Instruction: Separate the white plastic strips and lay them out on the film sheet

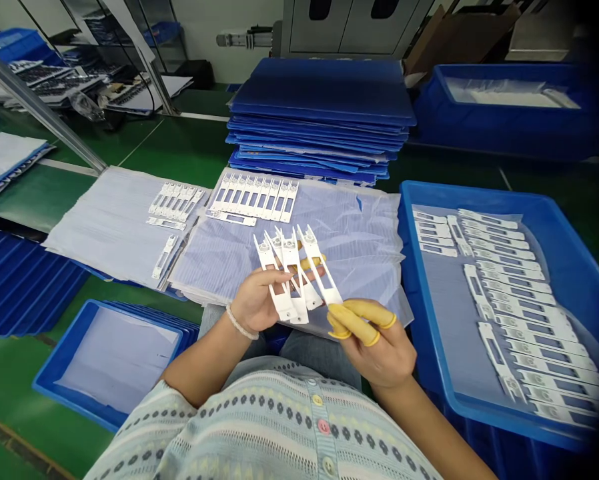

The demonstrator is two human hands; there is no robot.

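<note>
Two hands (374, 350), four white plastic frames (290, 260) in hand, three yellow finger cots (349, 321), three blue crates (409, 267).

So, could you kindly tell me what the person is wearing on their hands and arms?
The left hand wears a white beaded bracelet at the wrist; the right hand has yellow finger cots. Forearms are bare below pale, dark-dotted patterned sleeves.

Left hand (253, 303) gripping a fan of white plastic strips (290, 273). Right hand (374, 350), yellow finger cots (352, 323) on its fingers, just beside the strips' lower ends. In front, more strips (254, 197) in a row on a clear plastic sheet (354, 220); to the right, further rows inside a blue crate (429, 190); beyond, a stack of blue trays (319, 133).
</note>
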